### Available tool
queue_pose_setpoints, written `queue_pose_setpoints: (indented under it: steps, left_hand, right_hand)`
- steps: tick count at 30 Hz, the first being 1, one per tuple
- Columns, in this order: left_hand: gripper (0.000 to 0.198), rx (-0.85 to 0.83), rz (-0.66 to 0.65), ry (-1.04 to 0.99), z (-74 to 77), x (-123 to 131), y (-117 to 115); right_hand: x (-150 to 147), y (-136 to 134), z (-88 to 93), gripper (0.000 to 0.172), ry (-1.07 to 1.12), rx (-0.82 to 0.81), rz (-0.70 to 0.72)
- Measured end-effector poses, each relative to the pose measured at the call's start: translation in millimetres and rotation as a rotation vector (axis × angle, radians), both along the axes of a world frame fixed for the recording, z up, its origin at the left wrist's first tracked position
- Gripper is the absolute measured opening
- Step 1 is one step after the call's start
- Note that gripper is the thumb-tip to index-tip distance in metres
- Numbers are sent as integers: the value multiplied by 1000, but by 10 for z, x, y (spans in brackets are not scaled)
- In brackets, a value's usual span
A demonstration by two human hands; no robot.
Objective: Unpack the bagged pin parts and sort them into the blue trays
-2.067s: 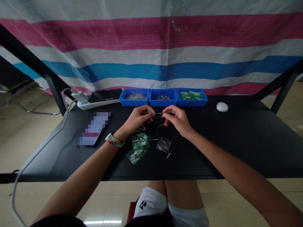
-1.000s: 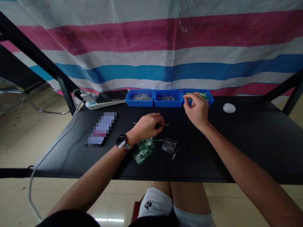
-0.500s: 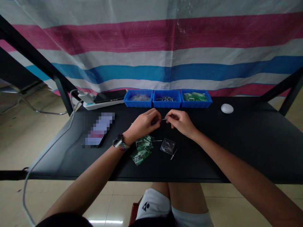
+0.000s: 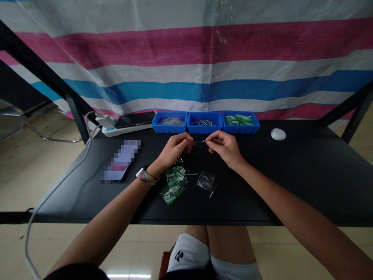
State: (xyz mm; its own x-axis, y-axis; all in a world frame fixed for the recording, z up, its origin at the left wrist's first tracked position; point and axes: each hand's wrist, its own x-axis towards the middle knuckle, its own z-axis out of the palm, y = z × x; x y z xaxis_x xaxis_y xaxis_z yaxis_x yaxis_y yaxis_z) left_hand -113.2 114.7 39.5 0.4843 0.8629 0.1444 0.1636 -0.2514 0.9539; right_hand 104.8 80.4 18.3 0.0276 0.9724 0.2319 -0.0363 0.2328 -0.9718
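Note:
A thin metal blind rivet (image 4: pixel 199 141) spans the gap between my two hands, just in front of the blue bins. My left hand (image 4: pixel 178 146) is closed, its fingertips at the rivet's thin end. The other end is pinched between thumb and forefinger of my right hand (image 4: pixel 223 147). Below my left hand lie two green-tinted bags of rivets, one upper bag (image 4: pixel 176 175) and one lower bag (image 4: pixel 171 193). A small clear bag (image 4: pixel 205 180) with thin pieces inside lies to their right. Beside it rests a loose rivet (image 4: pixel 213 191).
Along the back stand a left bin (image 4: pixel 169 129) of clear bags, a middle bin (image 4: pixel 204 129) of rivets and a right bin (image 4: pixel 241 129) of green bags. A phone (image 4: pixel 121 161), power strip (image 4: pixel 125 130) and white mouse-like object (image 4: pixel 278 134) lie on the black table (image 4: pixel 309 179).
My left hand has shifted slightly left and its wrist has turned. The gap between my hands has widened, and more of the rivet shows.

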Motion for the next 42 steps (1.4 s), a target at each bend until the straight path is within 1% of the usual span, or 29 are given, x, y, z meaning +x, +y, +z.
queue_pose_setpoints:
  steps: [2,5,11,14,17,18,21,24,32,42]
  left_hand:
    - [37,-56,-19,-2,9,-2,6]
    - [36,-107,-25,-13,19,-1,-1]
    - [29,-92,-22,-41,30,6,-7]
    - [24,-81,-21,-78,32,10,-8]
    - [22,-65,2,-99,39,15,-18]
    - [22,-60,8,-100,44,16,-23]
    - [22,-50,22,-117,59,24,-38]
    - [23,-43,35,-142,64,31,-49]
    - [25,-21,46,-126,24,30,-39]
    - [26,-45,75,-122,16,27,-28]
  right_hand:
    - [-6,-10,0,15,-3,4,-18]
    - [-11,-20,-8,13,-6,3,-27]
    - [-14,-39,15,13,-29,6,-14]
    - [-12,-40,39,18,5,-10,29]
    - [-6,-33,32,30,91,-76,88]
    - [-6,-30,20,31,119,-112,104]
    - [-17,-25,-28,32,179,-221,148]
    - [-40,-28,-57,31,226,-270,174]
    - [-40,-36,-18,29,260,-295,157]
    - [-42,-24,-7,38,268,-276,149]
